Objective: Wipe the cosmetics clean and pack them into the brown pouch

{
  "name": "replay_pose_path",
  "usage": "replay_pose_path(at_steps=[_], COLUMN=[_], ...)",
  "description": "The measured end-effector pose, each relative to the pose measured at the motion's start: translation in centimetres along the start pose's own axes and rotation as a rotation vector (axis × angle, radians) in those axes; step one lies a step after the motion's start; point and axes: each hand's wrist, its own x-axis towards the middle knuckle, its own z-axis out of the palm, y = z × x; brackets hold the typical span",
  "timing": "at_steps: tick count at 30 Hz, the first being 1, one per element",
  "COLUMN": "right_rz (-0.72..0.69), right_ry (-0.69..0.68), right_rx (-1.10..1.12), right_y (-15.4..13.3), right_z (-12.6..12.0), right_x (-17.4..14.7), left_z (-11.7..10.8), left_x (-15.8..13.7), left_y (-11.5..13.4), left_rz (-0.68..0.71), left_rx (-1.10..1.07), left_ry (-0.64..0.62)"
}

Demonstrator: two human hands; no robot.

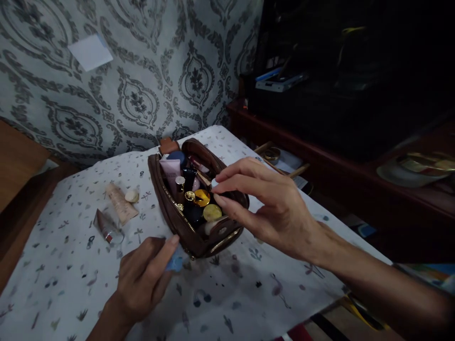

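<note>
Your right hand [270, 203] hovers over the open brown pouch [167, 208], thumb and forefinger pinched on a small pale cap [214, 183] just above the pouch's right rim. Your left hand [145, 277] rests on the table [249, 284] at the pouch's near end, fingers curled around a small light-blue item [175, 261] that touches the pouch's near corner; what it is you cannot tell. The pouch sits in the middle of the patterned tablecloth, zip open, packed with cosmetics: a pink tube [171, 171] at the far end, a gold-lidded jar [202, 197] in the middle and a yellowish round lid [212, 212] nearer you. Left of the pouch, lying on the cloth, are a beige tube [120, 204] with a pale round cap and, nearer you, a dark reddish tube [106, 228]. A white paper square [90, 51] hangs on the wallpapered wall beyond.
</note>
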Motion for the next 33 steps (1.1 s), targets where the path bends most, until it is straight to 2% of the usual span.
replay_pose_path(at_steps=[6,11,13,17,19,22,26,28,33], right_rz=[-0.005,-0.066,-0.118,-0.255,-0.267,-0.256,-0.18,-0.113,0.118], right_ry=[0.058,0.077,0.047,-0.076,-0.161,-0.356,-0.592,-0.633,-0.598], right_rx=[0.065,0.104,0.116,0.135,0.131,0.106,0.121,0.177,0.361], right_y=[-0.6,-1.7,-2.4,-3.6,-4.2,-4.9,-5.5,-5.6,-5.2], right_z=[0.3,1.0,1.6,3.5,4.7,6.3,9.0,10.7,15.7], right_x=[-1.4,-2.7,-3.4,-4.7,-5.2,-5.4,-4.8,-4.3,-3.3], left_z=[-1.0,-1.5,-1.9,-2.8,-2.9,-2.3,-0.2,1.1,3.8], left_x=[-2.9,-4.5,-4.9,-5.9,-6.2,-6.1,-4.8,-3.9,-2.5], left_y=[-0.6,-2.5,-3.7,-6.4,-7.8,-9.9,-13.0,-14.3,-16.1], left_rz=[-0.162,-0.263,-0.364,-0.651,-0.749,-0.811,-0.799,-0.802,-0.783], left_rx=[0.193,0.246,0.239,0.199,0.18,0.156,0.205,0.269,0.27], left_ry=[0.02,0.016,-0.002,-0.047,-0.068,-0.126,-0.268,-0.439,-0.619])
